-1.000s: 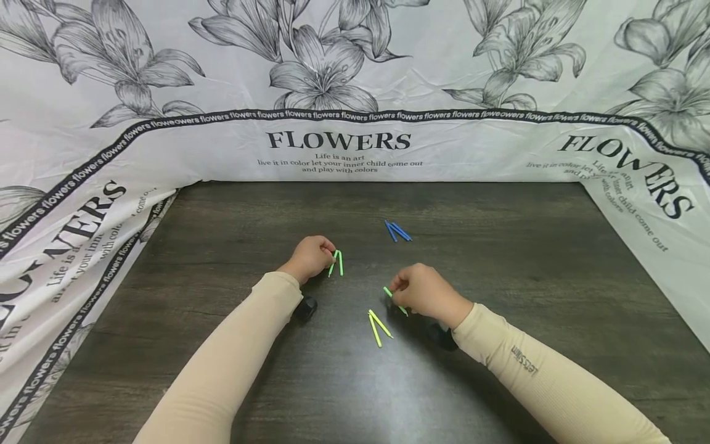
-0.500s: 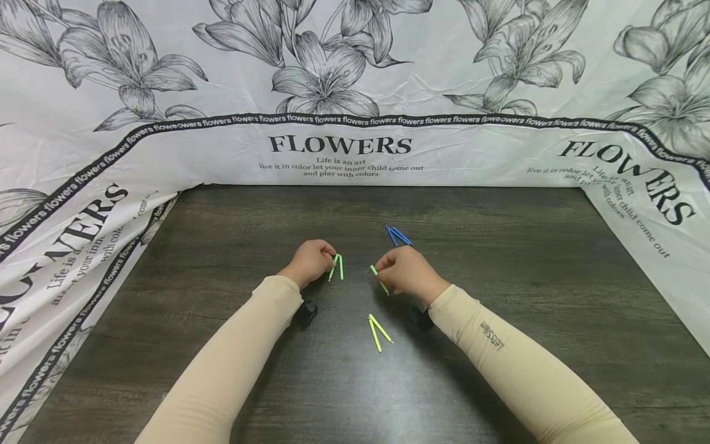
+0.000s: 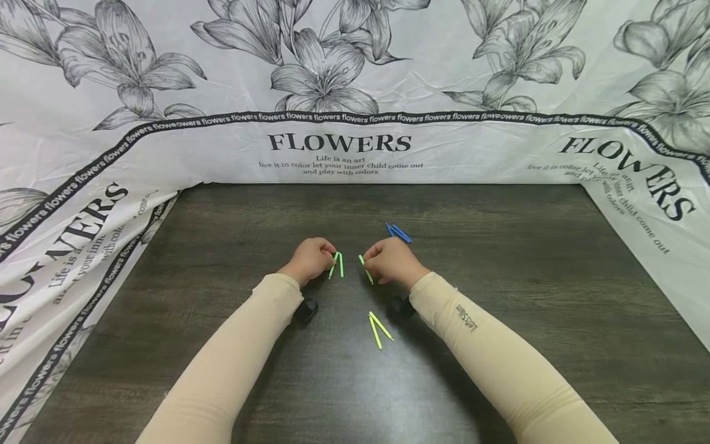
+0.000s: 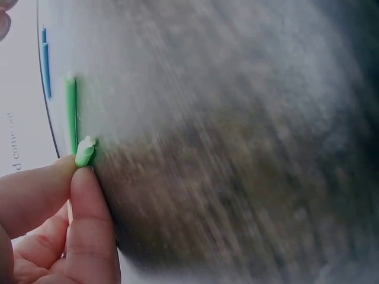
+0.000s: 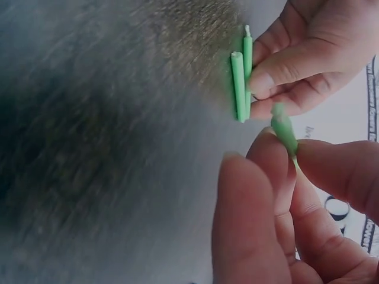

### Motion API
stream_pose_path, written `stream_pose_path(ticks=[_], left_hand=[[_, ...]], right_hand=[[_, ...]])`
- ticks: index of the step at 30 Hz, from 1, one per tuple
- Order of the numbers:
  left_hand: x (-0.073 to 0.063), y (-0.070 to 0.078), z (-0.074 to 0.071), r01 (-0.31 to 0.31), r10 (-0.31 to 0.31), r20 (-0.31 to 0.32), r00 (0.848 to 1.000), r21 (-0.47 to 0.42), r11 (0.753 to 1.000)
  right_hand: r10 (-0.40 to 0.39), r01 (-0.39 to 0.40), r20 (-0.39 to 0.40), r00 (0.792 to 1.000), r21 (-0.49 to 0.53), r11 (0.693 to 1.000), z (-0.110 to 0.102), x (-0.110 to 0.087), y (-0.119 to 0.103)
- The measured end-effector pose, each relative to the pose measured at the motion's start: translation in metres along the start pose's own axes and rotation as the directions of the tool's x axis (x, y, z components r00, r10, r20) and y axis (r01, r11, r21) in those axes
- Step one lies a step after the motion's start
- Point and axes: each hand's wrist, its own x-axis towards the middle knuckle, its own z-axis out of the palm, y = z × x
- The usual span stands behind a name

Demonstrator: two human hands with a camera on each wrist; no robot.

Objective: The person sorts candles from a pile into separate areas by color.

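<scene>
My left hand [image 3: 313, 258] pinches a thin green candle [image 4: 86, 151] between thumb and index finger, low over the table. Right beside it lies a second green candle [image 3: 341, 265]; the tops of these two lean together in a narrow upside-down V in the head view. A short way to the right, my right hand [image 3: 395, 262] holds a third green candle [image 5: 284, 130] by thumb and fingertips, tilted, its wick end pointing down toward me. In the right wrist view, the left hand and its pair of candles appear just beyond the held one.
Two yellow candles [image 3: 375, 332] lie in a V nearer to me on the dark wood table [image 3: 249, 216]. Several blue candles [image 3: 400, 234] lie behind my right hand. A white flower-printed cloth [image 3: 471, 151] borders the table at the back and sides.
My right hand has carried its green candle leftward and away from me, close to the left hand's pair. The left hand has stayed in place, still gripping its candle.
</scene>
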Motion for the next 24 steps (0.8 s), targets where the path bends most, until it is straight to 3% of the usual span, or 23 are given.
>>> stream_pose_path(ticks=[24], left_hand=[[0.004, 0.001, 0.0, 0.015, -0.015, 0.0, 1.0, 0.014, 1.0]], right_hand=[[0.1, -0.1, 0.009, 0.995, 0.139, 0.985, 0.022, 0.032, -0.006]])
